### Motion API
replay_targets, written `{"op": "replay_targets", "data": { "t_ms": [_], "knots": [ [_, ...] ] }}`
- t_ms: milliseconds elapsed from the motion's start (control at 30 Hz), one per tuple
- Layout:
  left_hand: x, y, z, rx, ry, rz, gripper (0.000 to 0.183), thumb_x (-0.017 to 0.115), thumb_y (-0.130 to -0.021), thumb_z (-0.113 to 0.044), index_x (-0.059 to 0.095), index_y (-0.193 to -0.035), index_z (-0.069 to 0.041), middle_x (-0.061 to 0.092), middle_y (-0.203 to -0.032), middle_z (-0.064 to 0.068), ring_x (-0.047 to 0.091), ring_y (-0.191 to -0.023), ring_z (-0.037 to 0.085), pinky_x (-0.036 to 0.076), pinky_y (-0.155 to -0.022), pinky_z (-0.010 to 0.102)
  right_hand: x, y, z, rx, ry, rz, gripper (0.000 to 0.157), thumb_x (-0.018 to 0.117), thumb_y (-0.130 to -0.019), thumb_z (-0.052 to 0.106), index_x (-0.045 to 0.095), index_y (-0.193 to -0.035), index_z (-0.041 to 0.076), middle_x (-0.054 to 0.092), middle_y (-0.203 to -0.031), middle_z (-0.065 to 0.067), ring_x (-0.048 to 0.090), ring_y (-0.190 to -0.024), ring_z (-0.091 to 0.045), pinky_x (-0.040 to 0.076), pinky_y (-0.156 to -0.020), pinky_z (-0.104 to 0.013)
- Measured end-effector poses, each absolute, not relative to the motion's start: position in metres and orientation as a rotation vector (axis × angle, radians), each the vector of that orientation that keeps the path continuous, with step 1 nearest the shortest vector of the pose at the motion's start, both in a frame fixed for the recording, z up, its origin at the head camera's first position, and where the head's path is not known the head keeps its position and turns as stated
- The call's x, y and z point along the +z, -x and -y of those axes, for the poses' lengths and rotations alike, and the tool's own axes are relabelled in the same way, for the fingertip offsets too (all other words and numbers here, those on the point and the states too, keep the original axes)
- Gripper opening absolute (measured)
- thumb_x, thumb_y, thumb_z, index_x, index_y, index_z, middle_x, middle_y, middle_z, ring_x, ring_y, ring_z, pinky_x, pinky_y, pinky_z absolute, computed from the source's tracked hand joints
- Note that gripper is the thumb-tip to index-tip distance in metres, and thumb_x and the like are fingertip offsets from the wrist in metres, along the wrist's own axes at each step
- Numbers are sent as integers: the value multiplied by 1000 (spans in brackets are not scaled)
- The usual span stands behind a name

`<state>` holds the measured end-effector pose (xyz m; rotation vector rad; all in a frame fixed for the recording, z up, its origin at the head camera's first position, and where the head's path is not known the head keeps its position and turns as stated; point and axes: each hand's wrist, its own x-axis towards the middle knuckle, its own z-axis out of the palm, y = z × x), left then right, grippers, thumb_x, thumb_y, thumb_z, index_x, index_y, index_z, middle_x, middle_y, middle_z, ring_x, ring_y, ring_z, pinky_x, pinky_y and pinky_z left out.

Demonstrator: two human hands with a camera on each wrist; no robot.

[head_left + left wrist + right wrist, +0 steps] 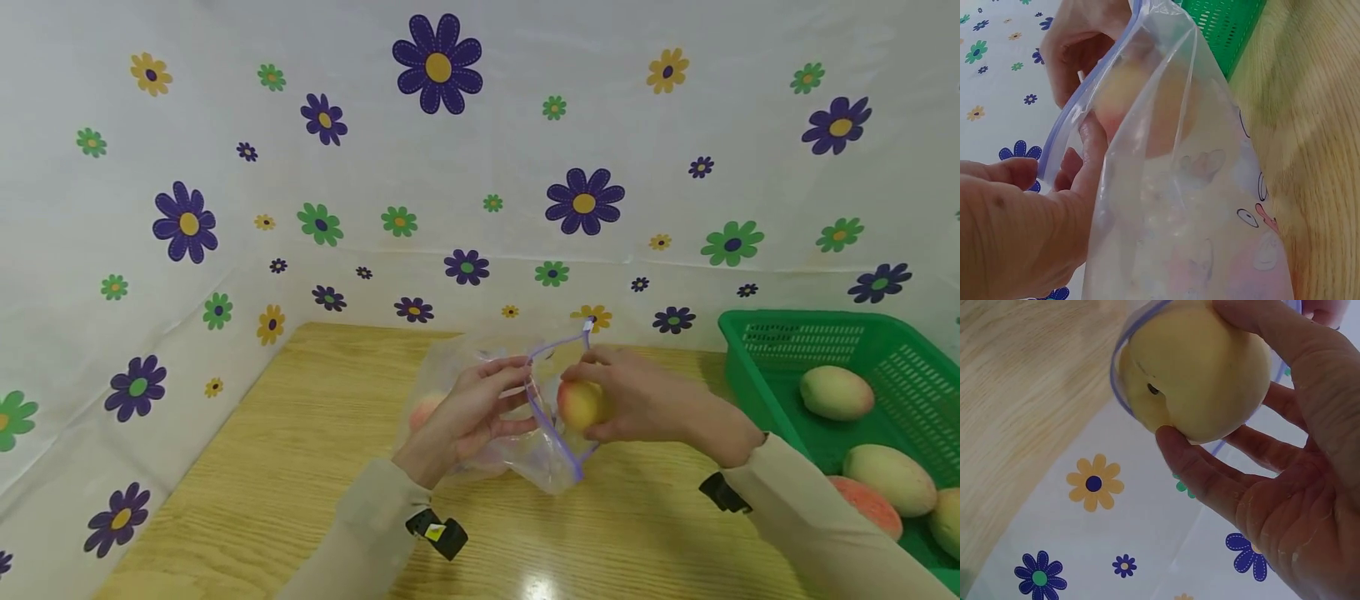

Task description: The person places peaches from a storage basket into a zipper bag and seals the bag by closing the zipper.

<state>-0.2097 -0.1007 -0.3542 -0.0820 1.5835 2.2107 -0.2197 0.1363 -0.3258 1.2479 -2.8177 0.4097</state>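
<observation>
My right hand grips a yellow peach with a red blush, fingers and thumb spread around it. In the right wrist view the stem hollow of the peach faces the camera. The fruit is at the mouth of a clear plastic zip bag with a purple rim. My left hand holds that rim, thumb on one side and fingers on the other. Through the bag's film a pinkish fruit shows beside my left wrist. Printed shapes mark the bag in the left wrist view.
A green plastic basket stands at the right with several peaches, one of them a pale peach, inside. The wooden table meets a white flowered cloth at the back and left. Black straps circle both wrists.
</observation>
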Motion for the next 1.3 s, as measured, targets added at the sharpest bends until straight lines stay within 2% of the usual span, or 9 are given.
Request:
{"op": "replay_targets", "data": {
  "t_ms": [200,367,633,767,1067,1300],
  "knots": [
    [-353,211,101,2249,78,-1559,37,52,-107,-17,50,-142,-4,60,-100,-1,60,-97,13,64,-82,39,-332,222,-134,382,-1259,2857,56,89,-75,24,68,-125,8,67,-117,-10,63,-101,-24,59,-87,-40],
    [-349,211,100,2291,100,-1532,37,52,-107,-16,49,-142,-3,57,-107,1,58,-101,14,64,-80,36,-335,222,-131,370,-1230,2929,60,89,-77,26,66,-129,8,67,-122,-12,64,-104,-27,59,-91,-45],
    [-342,211,101,2367,126,-1487,35,51,-107,-14,52,-140,-3,57,-113,5,58,-99,15,65,-79,37,-338,223,-130,375,-1208,2951,63,90,-75,27,65,-130,8,65,-129,-18,64,-112,-35,58,-95,-52],
    [-337,211,102,2366,114,-1483,37,50,-108,-15,50,-143,-2,55,-116,5,57,-101,15,65,-77,34,-337,223,-130,380,-1204,2930,63,89,-75,26,65,-130,7,62,-136,-24,63,-119,-44,56,-98,-56],
    [-320,212,107,2374,88,-1530,33,51,-108,-18,55,-139,-5,55,-108,2,56,-105,17,65,-78,33,-324,223,-128,403,-1110,2974,65,86,-79,27,62,-135,8,48,-151,-31,50,-135,-53,47,-108,-65],
    [-308,213,114,2361,79,-1556,35,50,-109,-18,54,-140,-5,55,-110,2,56,-108,17,64,-81,33,-313,219,-127,380,-1030,3027,68,86,-81,34,59,-140,11,39,-159,-28,49,-135,-55,48,-105,-66]
  ]
}}
